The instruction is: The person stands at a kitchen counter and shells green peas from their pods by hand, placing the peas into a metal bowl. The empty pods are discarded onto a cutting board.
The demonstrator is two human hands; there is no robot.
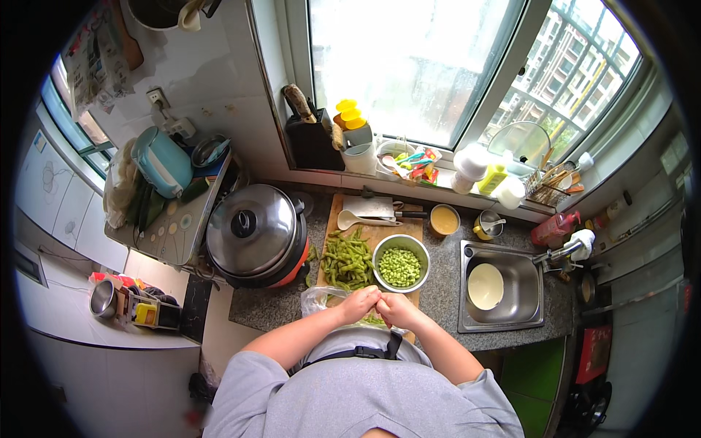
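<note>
My left hand [361, 304] and my right hand [398, 310] meet fingertip to fingertip just in front of the steel bowl; whatever they may pinch between them is too small to see. Green soybean pods [348, 259] lie heaped on the wooden cutting board [334, 219]. To their right stands the round steel bowl [401, 238] holding shelled green beans [400, 267]. Below the hands, a clear plastic bag [313, 301] with some green pieces lies at the board's near edge. A cleaver [368, 207] and a white ladle [346, 220] rest across the far end of the board.
A large lidded electric pot [252, 230] stands left of the board. Right of it are a bowl of yellow liquid [444, 220], a yellow cup [483, 232] and a steel sink [523, 323] with a cream-coloured bowl [485, 287]. A knife block [312, 143] and containers line the windowsill.
</note>
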